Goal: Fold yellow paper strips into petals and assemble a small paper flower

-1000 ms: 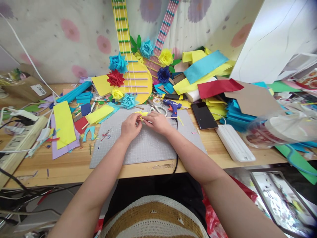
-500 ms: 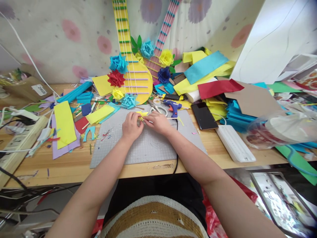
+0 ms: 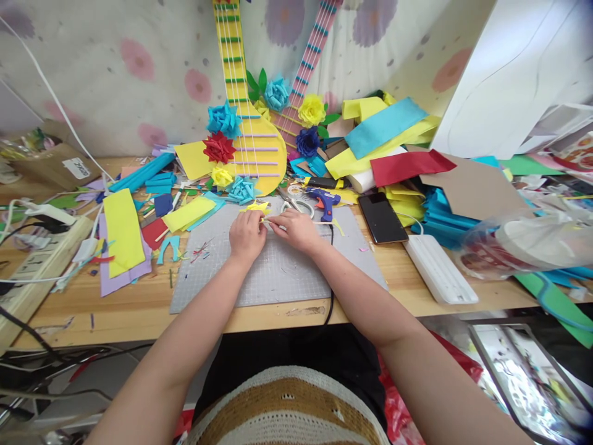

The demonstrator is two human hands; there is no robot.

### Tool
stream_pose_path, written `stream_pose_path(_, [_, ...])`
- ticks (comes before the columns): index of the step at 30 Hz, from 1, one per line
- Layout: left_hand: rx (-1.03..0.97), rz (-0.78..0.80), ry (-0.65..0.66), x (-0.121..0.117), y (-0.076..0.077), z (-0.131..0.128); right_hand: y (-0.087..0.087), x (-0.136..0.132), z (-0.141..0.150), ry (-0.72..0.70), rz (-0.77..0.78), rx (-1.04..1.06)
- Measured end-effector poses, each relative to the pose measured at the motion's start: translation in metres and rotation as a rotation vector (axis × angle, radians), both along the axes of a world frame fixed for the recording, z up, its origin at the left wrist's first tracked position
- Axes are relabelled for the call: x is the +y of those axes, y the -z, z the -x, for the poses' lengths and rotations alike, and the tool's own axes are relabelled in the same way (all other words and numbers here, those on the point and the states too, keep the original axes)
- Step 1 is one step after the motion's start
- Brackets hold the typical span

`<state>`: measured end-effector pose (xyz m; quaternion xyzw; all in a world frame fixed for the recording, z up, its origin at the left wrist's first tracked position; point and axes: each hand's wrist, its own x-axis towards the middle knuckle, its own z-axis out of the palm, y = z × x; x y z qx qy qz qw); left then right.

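Observation:
Above the grey cutting mat [image 3: 278, 278], my left hand [image 3: 248, 236] has its fingers closed around yellow cut paper [image 3: 256, 207], whose pointed edges show beyond the fingertips. My right hand [image 3: 294, 230] is close beside it, fingertips pinched on a thin pale stick [image 3: 324, 223] that sticks out to the right. How the stick meets the paper is hidden by the fingers. White-handled scissors [image 3: 296, 205] lie just past my right hand. A blue glue gun [image 3: 325, 203] rests to their right, its black cord running down over the table edge.
A yellow paper-decorated lute shape [image 3: 262, 148] with paper flowers leans at the back, a pink one [image 3: 312, 55] behind it. Paper sheets pile at right near a phone [image 3: 382, 217] and white power strip [image 3: 440, 269]. Paper scraps [image 3: 124, 232] and another power strip [image 3: 44, 272] lie left.
The yellow paper has turned and shifted left, now showing above my left fingers. My hands have moved slightly apart at the fingertips. The camera view has tilted a little.

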<state>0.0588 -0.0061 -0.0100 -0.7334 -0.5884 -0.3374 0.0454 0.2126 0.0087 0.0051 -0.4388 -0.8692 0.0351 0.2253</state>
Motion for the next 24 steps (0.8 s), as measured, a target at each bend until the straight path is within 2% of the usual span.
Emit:
stream_pose_path(6, [-0.029,0.015,-0.021,0.0013,-0.0008,0.0059,0.0027,0.0017,-0.0015,0.04,0.018,0.005])
stream_pose_path(15, [0.232,0.226,-0.109,-0.0029,-0.0067,0.0066,0.0033,0.002,-0.0019,0.093,0.06,0.002])
stream_pose_path(20, [0.204,0.219,-0.127,-0.0019,-0.0038,0.0072,0.0049,0.0026,-0.0021,0.087,0.064,0.006])
stream_pose_path(24, [0.133,0.151,-0.109,0.0011,-0.0027,0.0093,0.0037,0.0009,-0.001,0.048,0.056,0.063])
